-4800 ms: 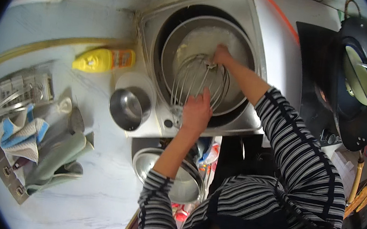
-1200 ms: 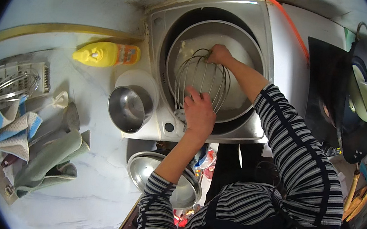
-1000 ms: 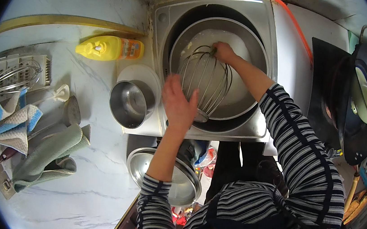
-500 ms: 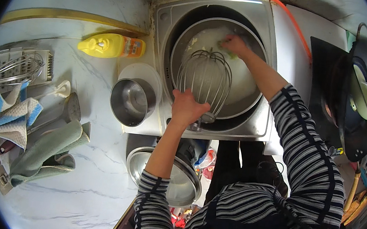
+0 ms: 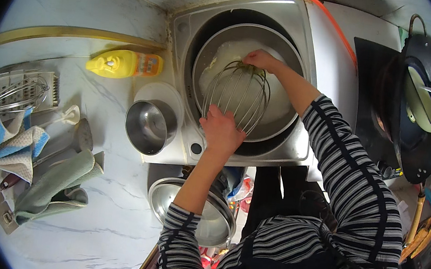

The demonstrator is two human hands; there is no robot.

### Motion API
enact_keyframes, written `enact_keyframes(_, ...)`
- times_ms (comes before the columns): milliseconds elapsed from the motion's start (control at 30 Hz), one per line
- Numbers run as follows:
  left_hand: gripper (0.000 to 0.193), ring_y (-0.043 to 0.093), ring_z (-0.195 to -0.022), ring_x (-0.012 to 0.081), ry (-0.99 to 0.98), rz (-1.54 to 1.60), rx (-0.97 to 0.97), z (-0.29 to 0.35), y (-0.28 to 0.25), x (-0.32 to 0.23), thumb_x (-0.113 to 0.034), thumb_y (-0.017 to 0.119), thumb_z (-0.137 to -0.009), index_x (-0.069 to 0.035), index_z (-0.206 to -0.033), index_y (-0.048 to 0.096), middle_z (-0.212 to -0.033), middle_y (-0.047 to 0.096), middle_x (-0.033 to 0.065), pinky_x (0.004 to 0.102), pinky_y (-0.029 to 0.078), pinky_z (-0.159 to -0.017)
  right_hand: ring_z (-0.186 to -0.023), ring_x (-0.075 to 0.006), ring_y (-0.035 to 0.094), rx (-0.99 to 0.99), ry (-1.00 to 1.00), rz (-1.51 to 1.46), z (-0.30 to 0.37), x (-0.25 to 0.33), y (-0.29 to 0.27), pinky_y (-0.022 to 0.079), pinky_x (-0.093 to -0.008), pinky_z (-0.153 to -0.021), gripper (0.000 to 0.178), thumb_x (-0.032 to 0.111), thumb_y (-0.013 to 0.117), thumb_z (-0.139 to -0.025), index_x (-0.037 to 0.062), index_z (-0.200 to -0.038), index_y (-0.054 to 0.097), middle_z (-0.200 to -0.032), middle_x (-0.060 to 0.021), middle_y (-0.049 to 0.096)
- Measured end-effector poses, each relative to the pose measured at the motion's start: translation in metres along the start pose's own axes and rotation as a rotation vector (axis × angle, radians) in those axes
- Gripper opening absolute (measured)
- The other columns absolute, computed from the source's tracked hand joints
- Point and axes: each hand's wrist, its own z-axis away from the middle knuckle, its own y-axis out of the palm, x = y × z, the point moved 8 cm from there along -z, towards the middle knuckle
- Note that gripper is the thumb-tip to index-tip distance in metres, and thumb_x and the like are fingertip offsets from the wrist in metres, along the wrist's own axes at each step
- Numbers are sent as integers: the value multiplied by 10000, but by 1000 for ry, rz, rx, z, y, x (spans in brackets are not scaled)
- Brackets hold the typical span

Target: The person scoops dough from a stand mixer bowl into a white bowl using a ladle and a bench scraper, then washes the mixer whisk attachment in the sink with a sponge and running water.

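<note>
A large balloon whisk (image 5: 235, 91) slants over a wide metal basin (image 5: 197, 71) of cloudy, whitish water. My left hand (image 5: 221, 133) is closed on the lower part of the whisk, at the basin's near rim; the whisk's handle is hidden under the hand. At the far end of the wires, my right hand (image 5: 260, 60) has its fingers pinched together against the loops. Something small and greenish shows by these fingertips, too unclear to name. Pale scraps cling to the basin's inner left side. The basin sits in a steel sink (image 5: 179, 40).
Left of the sink stand a yellow bottle (image 5: 122, 64) and a small metal pot (image 5: 151, 126). Farther left are a second whisk (image 5: 15, 98), a blue-and-white cloth (image 5: 18, 138) and a green cloth (image 5: 58, 183). A black wok (image 5: 418, 152) leans at the right, near an orange hose (image 5: 334, 28).
My right hand has come leftward from the basin's far right side onto the whisk's wire tip. The left hand keeps its grip on the whisk. The whole view has shifted slightly.
</note>
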Motion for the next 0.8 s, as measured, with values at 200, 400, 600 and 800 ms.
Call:
enact_keyframes(200, 294, 506, -932, 292, 51, -151, 98, 7, 13, -17, -232, 727, -585, -54, -805, 648, -967, 463, 147, 428, 367, -743, -811, -331, 599, -420, -382, 441, 14, -3, -25, 462, -433, -732, 268, 252, 655, -724, 62, -911, 620, -835, -155, 623)
enact_keyframes(400, 181, 494, -913, 244, 184, -513, -163, 24, 40, -43, -162, 591, -758, -54, -889, 654, -1025, 495, 133, 427, 356, -740, -890, -345, 602, -289, -316, 698, 22, -29, -20, 438, -434, -891, 324, 216, 675, -723, 114, -1029, 641, -861, -172, 619)
enact_keyframes(600, 202, 480, -921, 239, 245, -489, -168, 32, 44, -38, -151, 568, -780, -35, -927, 645, -1098, 501, 139, 456, 352, -773, -1065, -317, 552, -253, -144, 93, 54, 22, -38, 436, -374, -906, 274, 265, 608, -823, 106, -1040, 659, -1121, -176, 568)
enact_keyframes(800, 359, 492, -961, 298, 183, -134, -4, 21, 4, -19, -226, 770, -538, -64, -835, 647, -979, 472, 157, 409, 351, -782, -1023, -358, 555, -277, -316, 80, 89, 48, -14, 436, -393, -900, 295, 255, 559, -860, 65, -1068, 645, -1047, -201, 607)
